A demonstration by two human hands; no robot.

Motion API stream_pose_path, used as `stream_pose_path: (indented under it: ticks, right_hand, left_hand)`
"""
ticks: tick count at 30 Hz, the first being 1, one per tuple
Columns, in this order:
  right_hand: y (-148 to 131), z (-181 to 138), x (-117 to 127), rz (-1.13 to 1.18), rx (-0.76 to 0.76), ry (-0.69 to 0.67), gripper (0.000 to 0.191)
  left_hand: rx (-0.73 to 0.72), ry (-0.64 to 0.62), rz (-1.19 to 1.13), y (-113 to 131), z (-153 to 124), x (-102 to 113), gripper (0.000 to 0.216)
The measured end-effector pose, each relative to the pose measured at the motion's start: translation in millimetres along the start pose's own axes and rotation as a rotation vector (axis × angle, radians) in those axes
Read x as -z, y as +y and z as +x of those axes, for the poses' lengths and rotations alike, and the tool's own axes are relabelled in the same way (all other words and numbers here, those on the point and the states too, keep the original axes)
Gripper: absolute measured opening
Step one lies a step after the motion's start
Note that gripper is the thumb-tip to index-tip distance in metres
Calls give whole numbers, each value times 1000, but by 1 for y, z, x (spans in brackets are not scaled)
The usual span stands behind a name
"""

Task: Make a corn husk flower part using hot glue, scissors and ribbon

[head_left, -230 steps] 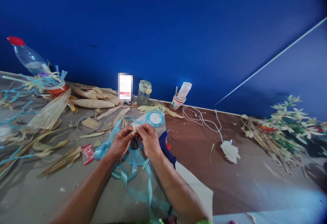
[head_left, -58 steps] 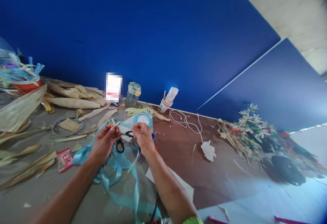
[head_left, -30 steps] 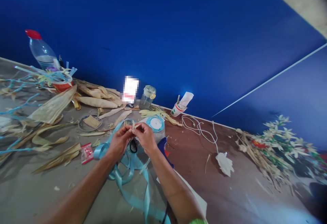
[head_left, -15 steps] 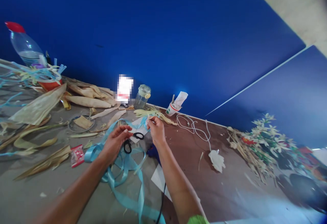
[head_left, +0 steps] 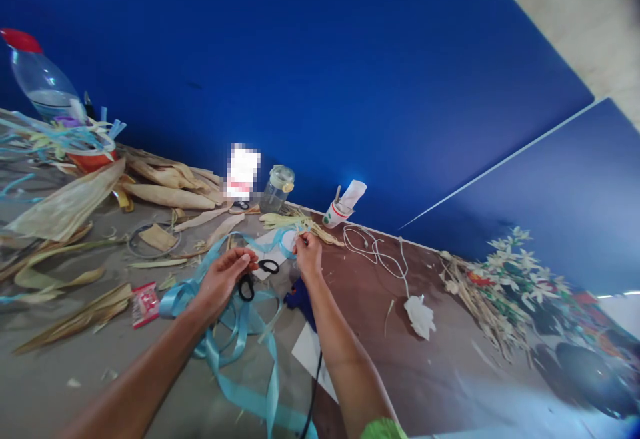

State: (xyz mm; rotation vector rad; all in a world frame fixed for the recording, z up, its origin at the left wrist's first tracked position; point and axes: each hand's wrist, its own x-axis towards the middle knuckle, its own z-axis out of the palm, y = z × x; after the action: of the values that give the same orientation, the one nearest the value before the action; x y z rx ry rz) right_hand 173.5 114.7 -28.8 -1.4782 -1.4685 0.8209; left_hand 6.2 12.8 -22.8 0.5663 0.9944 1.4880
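Note:
My left hand (head_left: 223, 276) hovers over a tangle of light blue ribbon (head_left: 239, 332), fingers loosely curled with something small and pale at the fingertips that I cannot make out. Black-handled scissors (head_left: 255, 277) lie just right of it. My right hand (head_left: 307, 255) reaches farther out with fingers closed near a bundle of yellowish husk strips (head_left: 295, 222) and the ribbon spool, which it partly hides. A blue glue gun (head_left: 301, 297) lies under my right wrist on a white sheet (head_left: 307, 355).
Dried corn husks (head_left: 70, 202) litter the left of the table. A red-capped bottle (head_left: 37, 79), a glass jar (head_left: 277, 187) and a paper cup (head_left: 339, 209) stand along the blue wall. A white cord (head_left: 377, 249), a white husk flower (head_left: 421, 314) and a flower bunch (head_left: 505, 282) lie right.
My hands were pinched together on a small piece; they have parted, and my right hand has reached forward toward the spool and husk strips. The view has swung about.

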Motion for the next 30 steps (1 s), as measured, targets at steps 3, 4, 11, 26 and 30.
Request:
stream_pose_path:
  ticks: [3, 4, 11, 26, 30]
  right_hand:
    - [2, 0, -2, -78, -6, -5, 15]
    - [3, 1, -2, -108, -8, -6, 15]
    - [-1, 2, -1, -327, 4, -18, 13]
    - [-44, -33, 33, -227, 103, -61, 31]
    - [-61, -55, 21, -174, 133, -195, 19]
  left_hand:
    - [-5, -8, 14, 0, -1, 0, 29]
    - [-5, -10, 15, 0, -1, 0, 30]
    - [-5, -6, 0, -1, -1, 0, 28]
    - [-99, 43, -61, 5, 3, 1, 28]
    - [-167, 118, -66, 13, 3, 1, 28]
